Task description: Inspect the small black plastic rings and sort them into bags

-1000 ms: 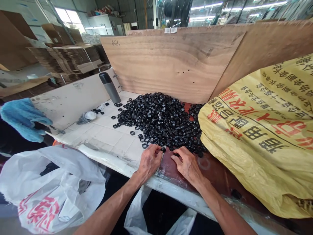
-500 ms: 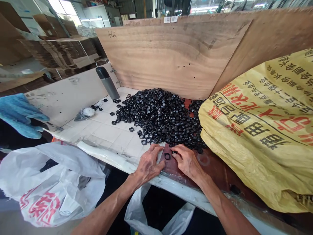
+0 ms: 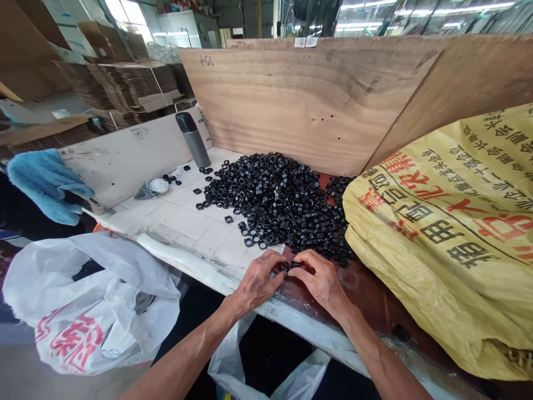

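Observation:
A big heap of small black plastic rings (image 3: 275, 200) lies on the worktable (image 3: 187, 222) in front of a plywood board. At the heap's near edge my left hand (image 3: 260, 278) and my right hand (image 3: 320, 280) meet, fingertips pinched together around a black ring (image 3: 290, 266) held between them. Both hands rest close to the table's front edge, over the dark red part of the top. A few loose rings (image 3: 252, 240) lie just beyond my left fingers.
A large yellow printed sack (image 3: 449, 222) fills the right side of the table. A grey flask (image 3: 192, 139) stands at the back left beside a small clear bag (image 3: 152, 188). White plastic bags (image 3: 91, 300) hang below the front edge. A blue cloth (image 3: 45, 180) lies far left.
A ring that lay on the table between my hands half a second ago is now pinched between the fingertips of both hands, which have drawn together.

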Available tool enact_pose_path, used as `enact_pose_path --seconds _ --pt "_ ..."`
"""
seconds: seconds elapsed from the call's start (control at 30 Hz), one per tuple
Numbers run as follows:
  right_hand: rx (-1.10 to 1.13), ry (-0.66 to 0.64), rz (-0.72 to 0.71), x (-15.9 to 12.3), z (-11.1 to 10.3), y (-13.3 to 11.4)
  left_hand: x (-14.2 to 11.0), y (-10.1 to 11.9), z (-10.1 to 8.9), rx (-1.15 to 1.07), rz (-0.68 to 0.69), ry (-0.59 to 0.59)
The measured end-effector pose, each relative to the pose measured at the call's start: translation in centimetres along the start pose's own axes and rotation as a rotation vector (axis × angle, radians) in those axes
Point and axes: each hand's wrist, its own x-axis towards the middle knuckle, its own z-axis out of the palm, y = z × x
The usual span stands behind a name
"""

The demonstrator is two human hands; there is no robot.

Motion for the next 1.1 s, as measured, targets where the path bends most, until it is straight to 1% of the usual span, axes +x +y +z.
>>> enact_pose_path --seconds 0.1,0.2,0.27,0.37,0.43,0.53,0.73,0.93,1.1 --pt "0.038 -0.023 -0.076 0.1 0.0 -0.4 0.0 -0.2 -0.1 -0.100 0.048 -0.006" --pt "0.060 -0.041 -0.112 0.0 -0.1 -0.8 0.0 -0.3 -0.3 -0.168 0.026 0.009" --pt "0.068 -0.037 -0.112 -0.1 -0.1 -0.9 -0.1 -0.2 -0.4 -0.252 -0.050 0.004" --pt "0.066 -0.018 -0.063 -0.1 -0.2 -1.1 -0.2 0.1 -0.4 -0.379 -0.206 0.037" --pt "0.059 -0.023 -0.051 -0.1 -0.2 -1.3 -0.4 0.3 -0.4 -0.426 -0.254 0.046" --pt "0.057 -0.028 -0.072 0.0 -0.3 -1.6 -0.5 0.2 -0.5 -0.473 -0.236 0.019" --pt "0.048 0.011 -0.109 0.1 0.0 -1.7 -0.4 -0.3 -0.6 -0.449 -0.100 0.050" --pt "0.066 0.037 -0.104 -0.3 0.7 -1.2 -0.7 -0.2 -0.6 -0.432 -0.194 0.069" --pt "0.071 0.034 -0.089 -0.4 1.0 -1.1 -0.7 -0.8 -0.3 -0.488 -0.099 0.090"
